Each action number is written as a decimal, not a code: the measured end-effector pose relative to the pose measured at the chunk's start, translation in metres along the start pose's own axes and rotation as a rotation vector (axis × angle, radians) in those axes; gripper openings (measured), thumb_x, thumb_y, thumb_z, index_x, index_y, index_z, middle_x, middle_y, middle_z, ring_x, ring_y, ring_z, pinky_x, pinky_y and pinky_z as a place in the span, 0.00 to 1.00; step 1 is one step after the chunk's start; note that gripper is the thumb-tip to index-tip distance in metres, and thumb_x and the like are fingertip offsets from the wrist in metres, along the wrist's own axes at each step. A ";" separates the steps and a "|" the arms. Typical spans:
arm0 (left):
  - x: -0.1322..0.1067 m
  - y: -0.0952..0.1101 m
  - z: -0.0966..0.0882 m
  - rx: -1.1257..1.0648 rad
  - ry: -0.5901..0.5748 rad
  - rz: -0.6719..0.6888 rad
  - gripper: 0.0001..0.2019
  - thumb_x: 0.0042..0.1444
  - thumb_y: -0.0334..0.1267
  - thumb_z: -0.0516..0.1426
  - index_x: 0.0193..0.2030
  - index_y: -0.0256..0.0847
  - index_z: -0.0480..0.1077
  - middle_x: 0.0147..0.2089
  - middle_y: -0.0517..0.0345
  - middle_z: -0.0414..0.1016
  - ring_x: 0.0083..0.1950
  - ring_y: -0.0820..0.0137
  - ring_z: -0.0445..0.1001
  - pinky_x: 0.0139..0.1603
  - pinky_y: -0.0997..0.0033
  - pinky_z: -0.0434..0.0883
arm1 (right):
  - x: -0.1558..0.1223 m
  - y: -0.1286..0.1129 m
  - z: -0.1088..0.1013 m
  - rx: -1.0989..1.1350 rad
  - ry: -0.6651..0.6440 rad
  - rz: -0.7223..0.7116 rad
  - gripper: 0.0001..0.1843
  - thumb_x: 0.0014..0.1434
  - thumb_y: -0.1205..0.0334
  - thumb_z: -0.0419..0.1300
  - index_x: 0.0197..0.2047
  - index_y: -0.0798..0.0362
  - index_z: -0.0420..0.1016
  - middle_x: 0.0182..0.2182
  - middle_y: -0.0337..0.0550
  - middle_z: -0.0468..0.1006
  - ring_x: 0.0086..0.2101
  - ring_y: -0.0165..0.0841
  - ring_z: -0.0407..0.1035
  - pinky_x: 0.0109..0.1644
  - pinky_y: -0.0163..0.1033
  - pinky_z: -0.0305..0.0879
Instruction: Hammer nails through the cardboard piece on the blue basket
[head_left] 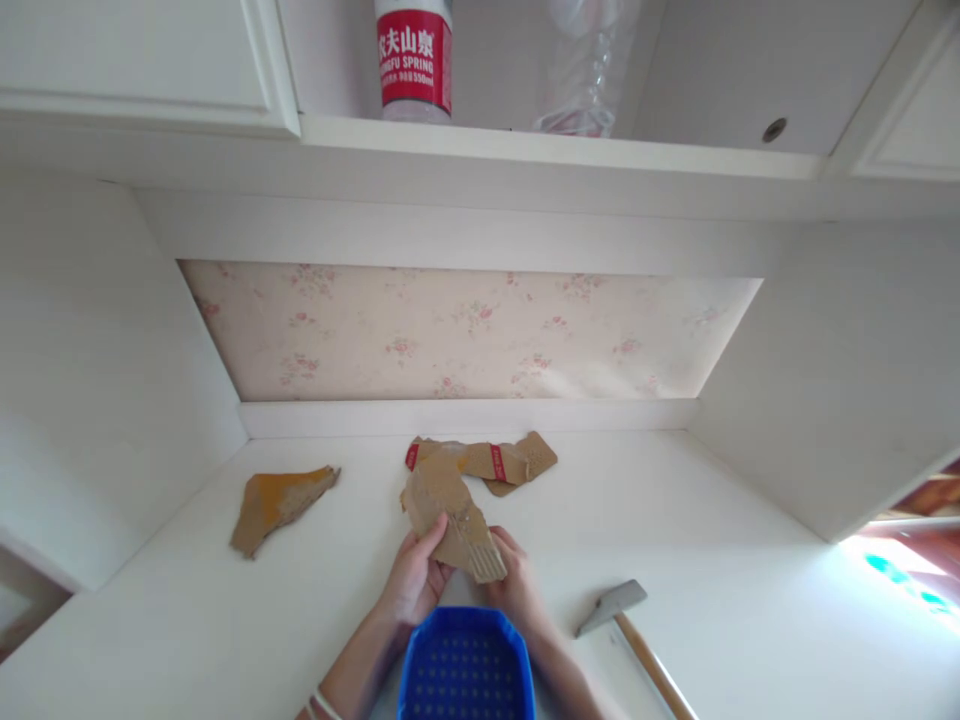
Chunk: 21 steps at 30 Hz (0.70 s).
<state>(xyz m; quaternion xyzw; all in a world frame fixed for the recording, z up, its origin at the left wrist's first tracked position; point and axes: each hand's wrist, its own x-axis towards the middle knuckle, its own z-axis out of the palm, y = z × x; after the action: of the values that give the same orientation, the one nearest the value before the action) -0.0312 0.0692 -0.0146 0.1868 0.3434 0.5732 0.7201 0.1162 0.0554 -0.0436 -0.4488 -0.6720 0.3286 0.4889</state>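
A torn piece of brown cardboard (444, 500) is held up over the white desktop between both of my hands. My left hand (416, 575) grips its lower left side, thumb on top and fingers underneath. My right hand (517, 580) closes on the right lower edge, where the corrugated ridges show; its fingertips are partly hidden. Just behind lie more torn cardboard pieces (517, 462) with red printed tape. A blue basket (464, 618) with a perforated bottom sits in front of me, between my forearms.
Another cardboard scrap (281, 505) with an orange-brown patch lies to the left. A hammer (619, 605) with a wooden handle rests at the right. Overhead, a shelf (555, 150) carries a red-labelled bottle (415, 60) and a clear plastic bottle (585, 75). White side panels bound the desktop.
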 end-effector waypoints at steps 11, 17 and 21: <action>-0.001 -0.003 -0.003 0.167 0.043 -0.058 0.11 0.54 0.27 0.64 0.45 0.29 0.74 0.39 0.44 0.83 0.36 0.61 0.83 0.31 0.71 0.79 | -0.002 -0.001 -0.006 -0.066 0.038 0.006 0.14 0.54 0.73 0.53 0.38 0.50 0.77 0.37 0.43 0.79 0.36 0.33 0.74 0.39 0.32 0.68; 0.002 -0.006 -0.006 0.176 0.043 -0.030 0.18 0.45 0.32 0.70 0.43 0.30 0.75 0.37 0.44 0.83 0.32 0.60 0.82 0.25 0.70 0.78 | -0.004 0.000 -0.006 -0.088 0.047 -0.024 0.17 0.55 0.74 0.51 0.41 0.49 0.78 0.41 0.44 0.79 0.40 0.34 0.75 0.43 0.33 0.68; 0.002 -0.009 -0.005 0.174 0.021 0.006 0.23 0.39 0.36 0.73 0.43 0.30 0.75 0.38 0.44 0.83 0.38 0.55 0.82 0.32 0.63 0.80 | -0.007 -0.004 -0.007 -0.086 0.025 -0.036 0.20 0.52 0.75 0.55 0.44 0.48 0.78 0.43 0.42 0.79 0.39 0.34 0.76 0.41 0.32 0.69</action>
<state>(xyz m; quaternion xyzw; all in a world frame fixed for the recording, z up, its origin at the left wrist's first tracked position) -0.0285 0.0676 -0.0249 0.2438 0.3989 0.5454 0.6957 0.1224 0.0477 -0.0400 -0.4612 -0.6873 0.2849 0.4834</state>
